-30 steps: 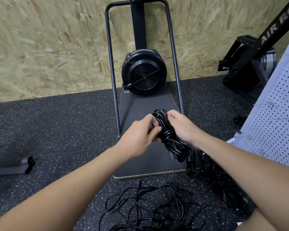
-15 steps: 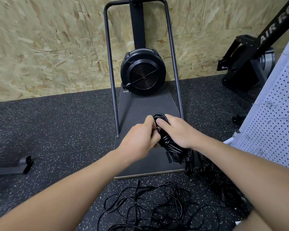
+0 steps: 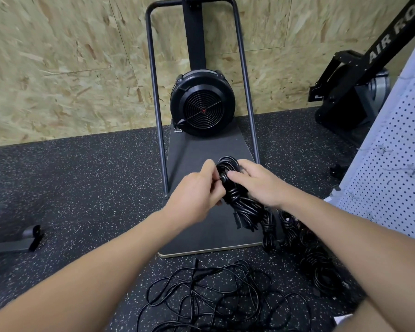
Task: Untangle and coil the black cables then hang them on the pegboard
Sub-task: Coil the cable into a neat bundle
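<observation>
Gripped coiled cable bundle with left hand and right hand, fingers curled round it; fingertips partly hidden. Loose cable tangle near, cut off below.

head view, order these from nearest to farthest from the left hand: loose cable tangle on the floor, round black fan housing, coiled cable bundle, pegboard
1. Coiled cable bundle: gripped by the left hand.
2. Round black fan housing: straight ahead, by the wall.
3. Loose cable tangle: on the floor below, roughly as far as the fan; too close to call.
4. Pegboard: far right.
</observation>
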Demonstrator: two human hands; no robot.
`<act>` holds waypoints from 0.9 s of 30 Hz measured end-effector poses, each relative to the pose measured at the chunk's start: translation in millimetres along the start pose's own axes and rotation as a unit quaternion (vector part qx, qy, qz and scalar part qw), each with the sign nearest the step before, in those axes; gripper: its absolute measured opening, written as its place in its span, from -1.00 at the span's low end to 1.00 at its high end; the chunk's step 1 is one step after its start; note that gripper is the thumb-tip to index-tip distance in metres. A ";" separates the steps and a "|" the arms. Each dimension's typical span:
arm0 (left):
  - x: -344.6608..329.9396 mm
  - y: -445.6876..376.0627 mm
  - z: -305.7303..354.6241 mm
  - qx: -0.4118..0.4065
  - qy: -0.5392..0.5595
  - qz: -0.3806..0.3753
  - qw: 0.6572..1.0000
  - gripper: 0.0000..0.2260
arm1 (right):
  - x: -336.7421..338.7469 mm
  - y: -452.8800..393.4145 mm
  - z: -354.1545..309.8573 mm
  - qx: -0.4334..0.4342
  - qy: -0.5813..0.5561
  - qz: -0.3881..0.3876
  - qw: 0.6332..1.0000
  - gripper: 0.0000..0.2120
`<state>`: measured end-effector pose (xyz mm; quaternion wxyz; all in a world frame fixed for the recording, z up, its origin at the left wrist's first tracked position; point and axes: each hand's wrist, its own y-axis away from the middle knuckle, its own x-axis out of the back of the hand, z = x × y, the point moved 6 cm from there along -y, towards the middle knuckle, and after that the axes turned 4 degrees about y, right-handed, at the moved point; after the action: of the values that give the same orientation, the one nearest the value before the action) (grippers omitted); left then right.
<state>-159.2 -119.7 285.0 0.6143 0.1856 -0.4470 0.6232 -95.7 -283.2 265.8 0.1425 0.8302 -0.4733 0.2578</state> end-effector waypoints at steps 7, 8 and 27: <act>5.5 -0.8 4.5 -0.004 0.004 -0.006 1.000 -0.80 | 2.3 2.4 -7.5 0.036 0.042 -0.021 0.998 -0.56; 3.9 -0.2 4.0 -0.002 0.003 -0.010 1.000 -0.80 | 1.0 3.1 -9.4 0.043 0.054 -0.025 0.997 -0.61; 0.1 8.7 9.8 -0.021 0.087 0.001 0.996 -0.87 | 14.3 11.1 -26.7 0.133 0.130 -0.036 0.982 -0.57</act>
<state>-170.4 -126.0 287.4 0.6541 0.1175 -0.4049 0.6280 -107.1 -286.2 295.8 0.1001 0.8174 -0.3822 0.4192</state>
